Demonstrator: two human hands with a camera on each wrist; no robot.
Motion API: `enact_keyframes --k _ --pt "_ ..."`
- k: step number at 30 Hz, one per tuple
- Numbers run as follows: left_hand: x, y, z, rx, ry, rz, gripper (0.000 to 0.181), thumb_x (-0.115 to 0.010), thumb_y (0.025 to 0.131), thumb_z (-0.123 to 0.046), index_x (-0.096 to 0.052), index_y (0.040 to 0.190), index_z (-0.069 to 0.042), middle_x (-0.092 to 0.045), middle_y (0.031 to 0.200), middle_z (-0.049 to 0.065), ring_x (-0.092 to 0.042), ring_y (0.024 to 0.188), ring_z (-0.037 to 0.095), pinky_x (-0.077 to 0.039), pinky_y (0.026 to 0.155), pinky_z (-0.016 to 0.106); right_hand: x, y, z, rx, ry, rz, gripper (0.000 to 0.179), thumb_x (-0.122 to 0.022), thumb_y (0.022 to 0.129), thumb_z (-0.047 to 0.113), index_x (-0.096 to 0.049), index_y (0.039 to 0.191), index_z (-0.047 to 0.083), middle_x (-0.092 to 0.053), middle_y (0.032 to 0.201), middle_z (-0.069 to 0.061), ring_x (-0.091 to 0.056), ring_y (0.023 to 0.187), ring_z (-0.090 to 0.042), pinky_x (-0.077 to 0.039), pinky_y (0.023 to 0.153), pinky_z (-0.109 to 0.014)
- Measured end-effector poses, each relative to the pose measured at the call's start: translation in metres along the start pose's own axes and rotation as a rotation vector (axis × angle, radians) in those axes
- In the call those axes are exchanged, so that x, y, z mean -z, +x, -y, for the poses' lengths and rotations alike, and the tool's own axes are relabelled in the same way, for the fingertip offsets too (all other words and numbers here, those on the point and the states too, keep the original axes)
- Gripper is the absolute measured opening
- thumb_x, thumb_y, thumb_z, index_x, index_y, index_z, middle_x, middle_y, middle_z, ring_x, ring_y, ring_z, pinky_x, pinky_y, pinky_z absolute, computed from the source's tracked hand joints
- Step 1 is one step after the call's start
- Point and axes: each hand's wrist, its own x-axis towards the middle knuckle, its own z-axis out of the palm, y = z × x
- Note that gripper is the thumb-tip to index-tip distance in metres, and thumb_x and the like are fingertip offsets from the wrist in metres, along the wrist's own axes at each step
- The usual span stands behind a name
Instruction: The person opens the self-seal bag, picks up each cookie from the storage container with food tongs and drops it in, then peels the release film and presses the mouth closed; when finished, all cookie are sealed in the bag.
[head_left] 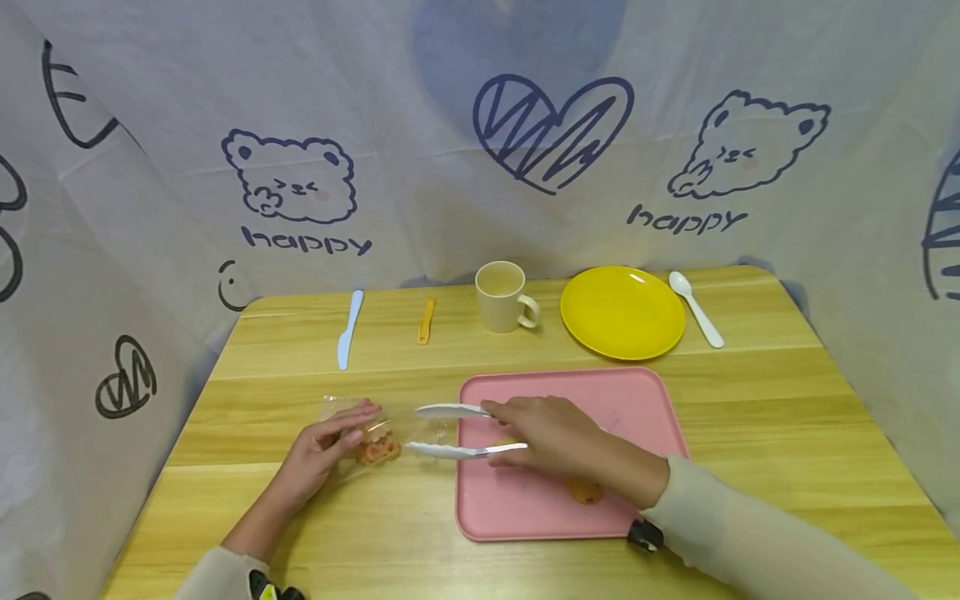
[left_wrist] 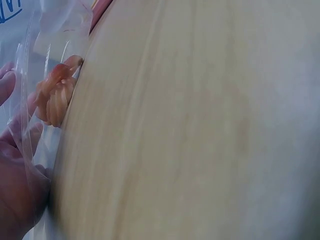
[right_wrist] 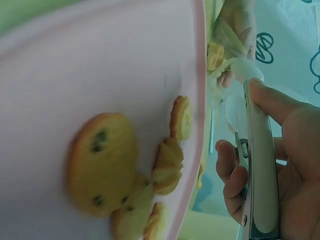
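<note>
My left hand (head_left: 318, 454) holds a clear plastic bag (head_left: 328, 407) on the table, left of the pink tray (head_left: 491, 512). Cookies (head_left: 379, 447) show at the bag's right end; the left wrist view has a ridged cookie (left_wrist: 59, 97) through the plastic. My right hand (head_left: 551, 429) grips tongs (right_wrist: 262, 165) with light handles and white tips. The parted tips point left toward the bag, past the tray's left edge, with nothing seen between them. Below the right hand, round cookies with dark bits (right_wrist: 102, 165) and small ridged cookies (right_wrist: 169, 167) lie on the tray, partly hidden in the head view.
Along the table's back stand a pale blue knife (head_left: 349, 329), a small orange utensil (head_left: 426, 322), a cream mug (head_left: 498, 304), a yellow plate (head_left: 622, 312) and a white spoon (head_left: 697, 310). A printed white cloth (head_left: 420, 200) hangs behind and around the table.
</note>
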Motion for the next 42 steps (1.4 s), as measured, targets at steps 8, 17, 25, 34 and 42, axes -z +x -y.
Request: enact_keyframes --k 8,17,25,34,42 --pt "0.000 0.000 -0.001 0.012 0.005 0.004 0.033 -0.053 0.106 -0.001 -0.059 0.136 0.010 -0.056 0.148 0.019 -0.039 0.148 0.007 -0.031 0.115 0.012 -0.002 -0.029 -0.014 -0.042 0.027 -0.032 0.074 -0.077 0.088 0.055 -0.055 0.150 0.021 -0.070 0.117 0.005 -0.060 0.092 -0.010 -0.052 0.078 -0.037" --pt "-0.001 0.000 -0.003 0.034 0.024 -0.013 0.033 -0.054 0.106 -0.003 -0.061 0.136 0.009 -0.055 0.148 0.023 -0.040 0.148 0.007 -0.031 0.114 0.011 -0.004 -0.056 -0.029 -0.023 0.006 -0.065 0.072 -0.077 0.090 0.051 -0.056 0.149 0.016 -0.069 0.104 0.006 -0.052 0.076 -0.004 -0.049 0.070 -0.030" --pt "-0.001 0.001 -0.003 0.043 0.020 -0.012 0.033 -0.054 0.106 -0.004 -0.060 0.136 0.009 -0.054 0.148 0.025 -0.039 0.148 0.007 -0.032 0.114 0.011 -0.008 -0.074 -0.040 -0.048 -0.022 -0.068 0.075 -0.078 0.088 0.052 -0.056 0.150 0.015 -0.069 0.134 -0.004 -0.067 0.109 -0.016 -0.056 0.091 -0.047" --pt "0.000 0.000 -0.001 0.027 0.016 -0.002 0.033 -0.053 0.107 -0.003 -0.060 0.137 0.009 -0.055 0.148 0.021 -0.039 0.148 0.006 -0.032 0.114 0.011 -0.003 -0.076 -0.045 -0.021 -0.116 -0.074 0.071 -0.078 0.089 0.050 -0.058 0.147 0.014 -0.071 0.120 -0.002 -0.066 0.089 -0.014 -0.057 0.077 -0.040" --pt "-0.002 0.000 -0.003 0.044 0.017 -0.017 0.033 -0.054 0.106 -0.004 -0.061 0.136 0.008 -0.054 0.149 0.024 -0.040 0.148 0.007 -0.032 0.114 0.012 0.004 -0.072 -0.043 -0.022 -0.142 -0.041 0.065 -0.073 0.093 0.049 -0.059 0.147 0.015 -0.072 0.122 -0.006 -0.068 0.087 -0.017 -0.058 0.076 -0.041"
